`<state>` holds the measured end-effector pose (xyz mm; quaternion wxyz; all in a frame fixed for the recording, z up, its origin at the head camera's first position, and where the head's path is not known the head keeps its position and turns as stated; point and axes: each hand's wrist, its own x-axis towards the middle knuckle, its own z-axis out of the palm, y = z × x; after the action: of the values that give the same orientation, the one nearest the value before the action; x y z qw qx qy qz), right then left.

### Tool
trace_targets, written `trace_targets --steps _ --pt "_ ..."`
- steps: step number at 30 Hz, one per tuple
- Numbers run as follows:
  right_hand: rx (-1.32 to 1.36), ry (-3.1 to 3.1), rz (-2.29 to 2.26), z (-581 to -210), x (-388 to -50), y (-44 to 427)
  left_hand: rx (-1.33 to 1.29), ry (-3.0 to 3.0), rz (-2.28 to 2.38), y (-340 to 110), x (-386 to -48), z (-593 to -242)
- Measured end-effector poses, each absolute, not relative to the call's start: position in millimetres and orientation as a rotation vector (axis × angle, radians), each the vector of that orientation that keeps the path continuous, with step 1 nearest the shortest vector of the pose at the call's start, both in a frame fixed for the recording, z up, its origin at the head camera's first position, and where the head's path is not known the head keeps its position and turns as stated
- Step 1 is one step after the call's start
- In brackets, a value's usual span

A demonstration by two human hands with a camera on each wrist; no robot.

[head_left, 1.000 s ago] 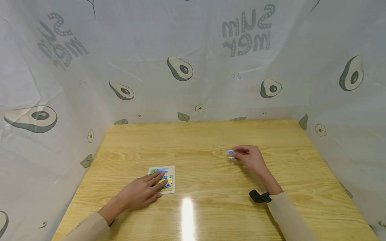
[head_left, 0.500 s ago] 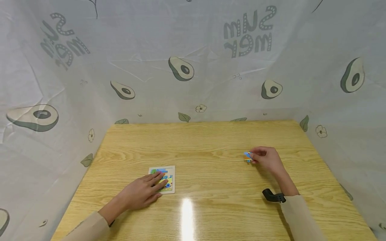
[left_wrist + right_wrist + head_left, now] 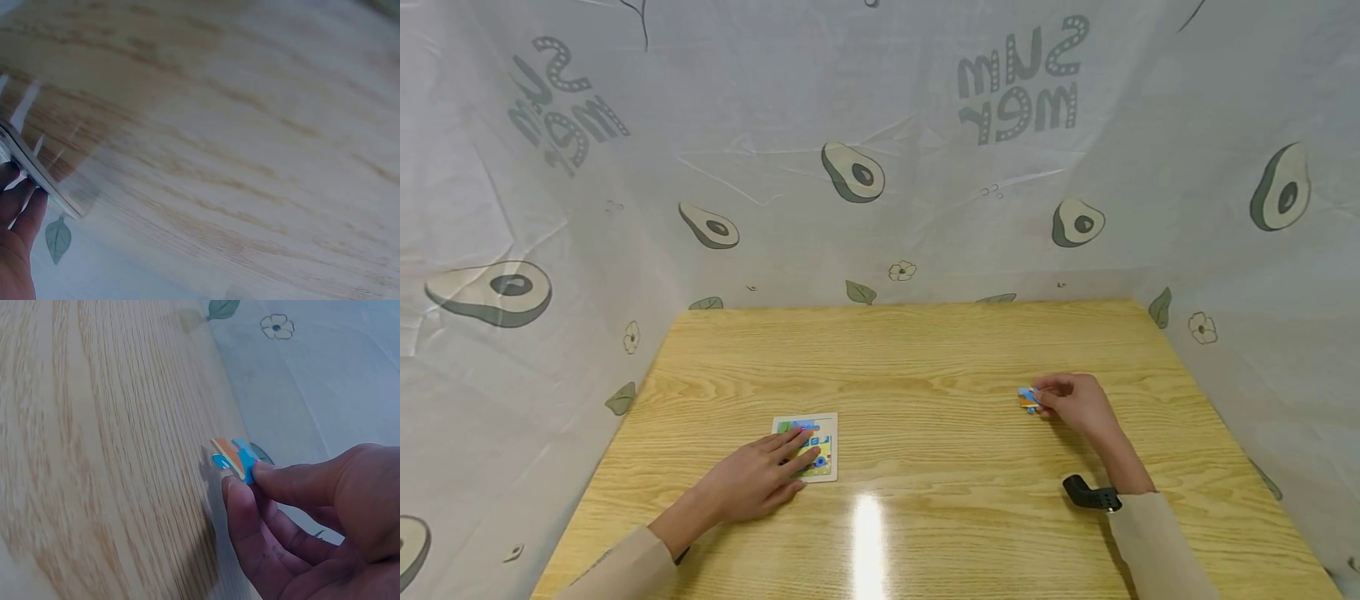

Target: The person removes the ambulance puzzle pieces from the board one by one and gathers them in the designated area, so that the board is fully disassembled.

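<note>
A small square jigsaw board [image 3: 824, 474] with a white frame and a colourful picture lies on the table at the left. Across its left part rests my left hand [image 3: 754, 482], fingers spread and nearly straight, hiding some of the picture. In the left wrist view that hand [image 3: 15, 231] touches the board's edge [image 3: 44, 175]. Over on the right, my right hand [image 3: 1084, 408] pinches a blue and orange jigsaw piece [image 3: 1027, 398] between thumb and fingers. The right wrist view has the piece [image 3: 234, 457] at the fingertips, above the wood; whether it touches the table I cannot tell.
The wooden table [image 3: 925, 350] has bright glare near its front. A pale curtain [image 3: 775, 150] with avocado prints stands along the back and both sides. A black strap with a protruding part [image 3: 1090, 495] sits on the right wrist.
My right hand has moved to the right with the jigsaw piece, then slightly nearer the front, and the piece has turned a little. The left hand stays on the board.
</note>
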<state>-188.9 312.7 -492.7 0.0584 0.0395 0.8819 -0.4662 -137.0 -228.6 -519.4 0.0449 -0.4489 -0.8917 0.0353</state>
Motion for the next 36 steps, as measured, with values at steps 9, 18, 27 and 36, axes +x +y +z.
trace_targets --steps 9,18,27,36 --pt "0.153 2.674 -1.339 -489.6 -187.8 312.8 -1.374 -2.728 0.112 -228.7 -136.9 -518.4" --pt "0.135 2.699 -1.293 -489.7 -188.2 311.4 -1.371 -2.722 0.129 -229.4 -136.3 -517.9" --pt "0.160 2.737 -1.284 -494.0 -189.2 308.7 -1.361 -2.715 0.119 -230.5 -136.5 -519.2" --pt "0.189 2.831 -1.174 -496.3 -188.3 307.9 -1.370 -2.691 0.124 -228.9 -137.6 -521.5"
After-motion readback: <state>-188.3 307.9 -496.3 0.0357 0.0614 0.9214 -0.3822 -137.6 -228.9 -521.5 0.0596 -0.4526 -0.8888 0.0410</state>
